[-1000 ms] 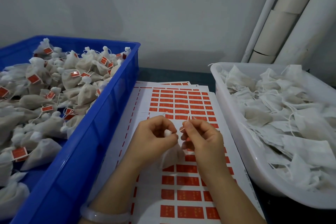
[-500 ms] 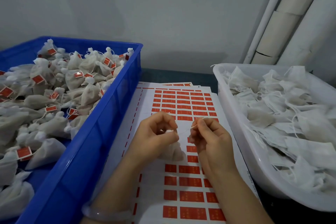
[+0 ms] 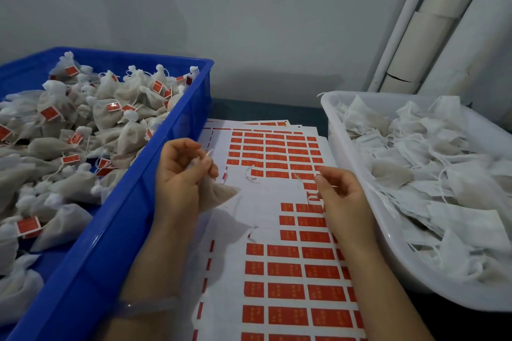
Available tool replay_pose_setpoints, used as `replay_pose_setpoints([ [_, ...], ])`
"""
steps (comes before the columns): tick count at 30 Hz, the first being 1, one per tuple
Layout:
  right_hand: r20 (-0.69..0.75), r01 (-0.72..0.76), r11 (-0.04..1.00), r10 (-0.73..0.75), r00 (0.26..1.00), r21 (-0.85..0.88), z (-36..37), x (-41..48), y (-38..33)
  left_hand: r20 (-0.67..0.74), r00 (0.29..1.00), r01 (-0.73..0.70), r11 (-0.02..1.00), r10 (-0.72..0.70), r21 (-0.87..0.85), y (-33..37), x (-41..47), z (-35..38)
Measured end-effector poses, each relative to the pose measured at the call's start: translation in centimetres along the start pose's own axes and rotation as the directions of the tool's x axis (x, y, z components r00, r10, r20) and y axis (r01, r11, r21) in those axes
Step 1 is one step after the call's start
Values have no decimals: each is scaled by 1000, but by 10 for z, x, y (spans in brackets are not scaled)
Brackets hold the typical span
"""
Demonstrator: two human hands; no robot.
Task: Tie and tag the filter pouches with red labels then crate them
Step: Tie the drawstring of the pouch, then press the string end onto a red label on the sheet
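Blue crate (image 3: pixel 155 202) at left; white tub (image 3: pixel 360 180) at right; red labels (image 3: pixel 285 268) in rows on white sheet (image 3: pixel 266 196); off-white pouches (image 3: pixel 124 130).

Blue crate (image 3: pixel 119 230) left of the left hand (image 3: pixel 180 177): hard plastic, smooth, glossy along the rim. Filter pouch (image 3: pixel 219 194) gripped in that hand: thin off-white cloth, matt, creased. Label sheet (image 3: pixel 266 194) under both hands: white backing paper, smooth, faint sheen; red labels (image 3: pixel 285 291) flat, matt. White tub (image 3: pixel 393 252) right of the right hand (image 3: pixel 343 199): smooth plastic, semi-glossy, highlight on the near rim. Bangle (image 3: pixel 149 306) on the left wrist: translucent, glossy.
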State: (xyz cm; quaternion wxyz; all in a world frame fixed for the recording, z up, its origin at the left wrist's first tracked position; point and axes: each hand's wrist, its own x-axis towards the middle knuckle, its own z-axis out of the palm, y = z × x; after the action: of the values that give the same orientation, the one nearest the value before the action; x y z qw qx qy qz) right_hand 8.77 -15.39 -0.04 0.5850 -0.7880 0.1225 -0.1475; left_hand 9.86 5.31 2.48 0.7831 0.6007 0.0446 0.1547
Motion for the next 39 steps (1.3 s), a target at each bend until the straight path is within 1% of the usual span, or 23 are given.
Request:
replay_pose_setpoints([
  [4, -8, 34, 997, -35, 999, -72, 2, -1, 2, -13, 1000, 29, 999, -29, 23, -2, 2, -1],
  [8, -10, 107, 970, -112, 994, -218, 4, -7, -3, -10, 999, 40, 996, -39, 76, -8, 3, -1],
  [11, -9, 176, 946, -185, 983, -274, 9, -12, -11, -11, 999, 50, 990, -49, 131, -11, 1, 3],
  [13, 36, 246, 902, -249, 968, -355, 14, -12, -20, -32, 998, 66, 985, -62, 157, -13, 1, 6],
  [15, 99, 294, 858, -279, 955, -421, 21, -2, -32, -53, 995, 94, 980, -86, 178, -17, 1, 9],
  [17, 175, 297, 835, -243, 954, -463, 33, 17, -40, -61, 992, 120, 974, -110, 194, -21, 1, 11],
  [19, 294, 288, 794, -145, 945, -535, 49, 40, -39, -52, 991, 134, 970, -126, 204, -24, 0, 13],
  [21, 401, 297, 748, -45, 915, -594, 67, 57, -29, -38, 990, 142, 965, -137, 223, -26, 0, 15],
  [22, 431, 323, 713, -31, 902, -623, 75, 63, -22, -31, 989, 148, 962, -145, 230, -27, -1, 15],
  [24, 448, 391, 634, -77, 891, -668, 86, 72, -10, -7, 986, 164, 956, -167, 243, -30, -2, 17],
  [26, 467, 443, 609, -131, 874, -658, 90, 77, -4, 25, 981, 181, 950, -194, 256, -32, -3, 18],
  [30, 580, 573, 578, -199, 790, -581, 88, 81, 3, 56, 977, 184, 944, -207, 274, -34, -2, 21],
  [32, 611, 613, 564, -226, 759, -553, 86, 81, 4, 54, 977, 185, 945, -207, 269, -35, -1, 22],
  [39, 621, 645, 570, -275, 734, -510, 85, 85, 1, 26, 977, 198, 942, -213, 273, -36, 2, 20],
])
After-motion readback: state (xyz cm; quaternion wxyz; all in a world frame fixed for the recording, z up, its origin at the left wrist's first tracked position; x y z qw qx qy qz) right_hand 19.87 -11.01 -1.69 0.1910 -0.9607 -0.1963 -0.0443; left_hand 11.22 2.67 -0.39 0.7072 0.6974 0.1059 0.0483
